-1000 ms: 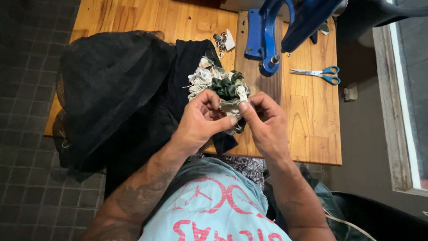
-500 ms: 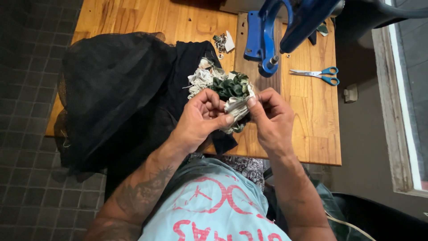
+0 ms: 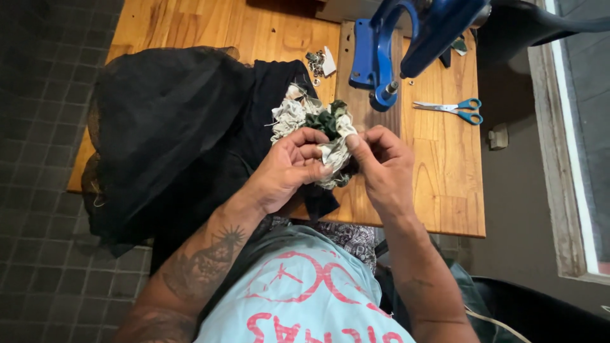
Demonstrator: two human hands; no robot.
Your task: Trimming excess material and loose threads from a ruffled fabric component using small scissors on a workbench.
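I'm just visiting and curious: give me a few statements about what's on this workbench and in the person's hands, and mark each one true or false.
1. Both hands, the left hand and right hand, grip the ruffled green-and-white fabric piece. True.
2. The scissors have red handles. False: the handles are blue.
3. A blue press tool stands on the wooden table beyond the hands. True.
4. The black mesh fabric lies to the right of the scissors. False: it lies on the table's left side.
5. Small metal fittings lie on the table near the press. True.
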